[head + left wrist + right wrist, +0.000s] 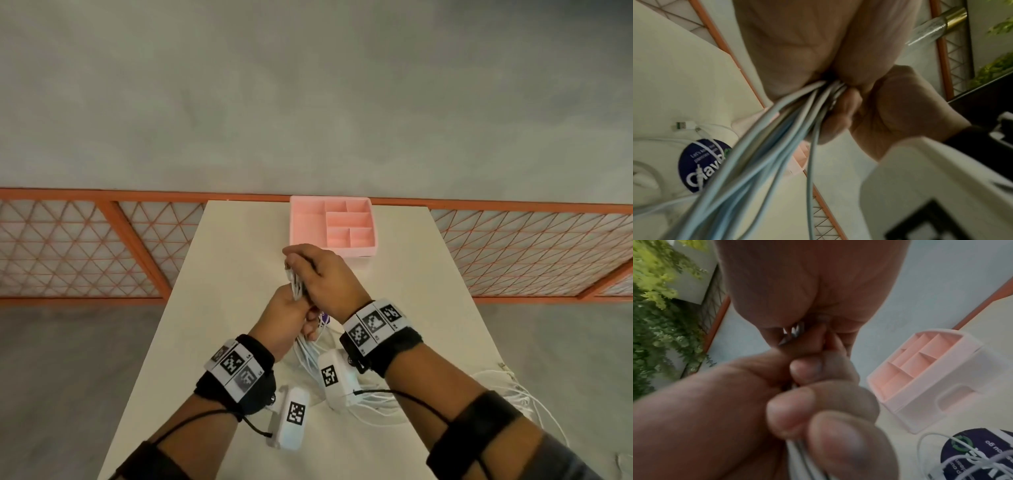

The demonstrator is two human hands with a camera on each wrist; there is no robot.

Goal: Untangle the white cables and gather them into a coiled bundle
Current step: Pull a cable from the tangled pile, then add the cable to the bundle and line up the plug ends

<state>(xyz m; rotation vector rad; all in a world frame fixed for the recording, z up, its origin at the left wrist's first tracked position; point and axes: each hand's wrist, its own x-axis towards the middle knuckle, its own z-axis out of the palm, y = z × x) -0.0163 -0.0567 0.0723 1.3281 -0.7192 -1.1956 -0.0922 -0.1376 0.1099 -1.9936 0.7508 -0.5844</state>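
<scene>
A bundle of white cables (295, 281) is held upright over the middle of the table between both hands. My left hand (291, 318) grips the bundle from below, with fingers curled round it. My right hand (317, 270) grips the upper part, just above the left. In the left wrist view the cable strands (777, 138) fan out from my left hand (797, 48), and my right hand (896, 110) closes on them. In the right wrist view my left hand's fingers (818, 404) wrap the cables under my right hand (807, 280). Loose cable loops (376, 404) trail onto the table.
A pink compartment tray (330, 224) stands at the table's far edge, just beyond the hands. A dark round sticker (701, 165) lies on the table (239, 240) under loose cables, with a USB plug (683, 127) beside it. More cable hangs over the right table edge (510, 390).
</scene>
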